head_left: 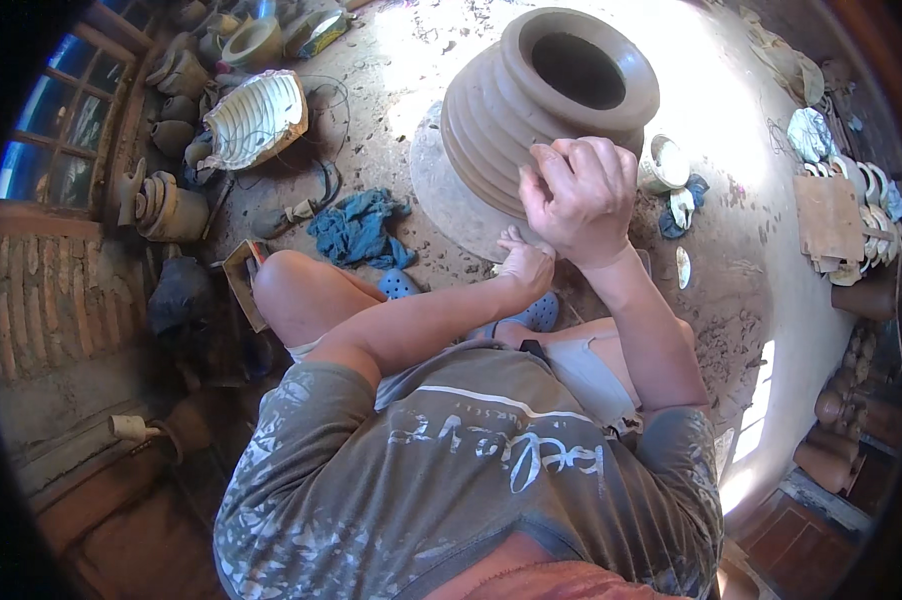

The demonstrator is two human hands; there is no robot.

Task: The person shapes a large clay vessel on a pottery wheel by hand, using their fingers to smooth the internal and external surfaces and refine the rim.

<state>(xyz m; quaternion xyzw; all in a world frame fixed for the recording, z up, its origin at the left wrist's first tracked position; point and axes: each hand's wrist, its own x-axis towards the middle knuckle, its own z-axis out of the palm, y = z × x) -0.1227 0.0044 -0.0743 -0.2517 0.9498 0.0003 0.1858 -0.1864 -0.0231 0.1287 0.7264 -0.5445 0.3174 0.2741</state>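
Observation:
A large ridged grey clay pot (491,135) with a thick rolled rim and dark opening stands upright on a round, clay-smeared turning wheel (434,190). My right hand (583,195) is at the pot's near right side, fingers bent and drawn together. It covers part of the wall, and what its fingers hold, if anything, is hidden. Lower down, my left hand (527,266) reaches to the wheel's near edge by the pot's foot. Its fingers are partly extended and apart, and I see nothing held in them.
A blue-green rag (361,228) lies left of the wheel. A white tub (663,165) stands right of the pot, near a pale oval piece (683,267). A ribbed white mould (256,118) and several pots sit by the window. Boards and stacked pottery (829,222) line the right side.

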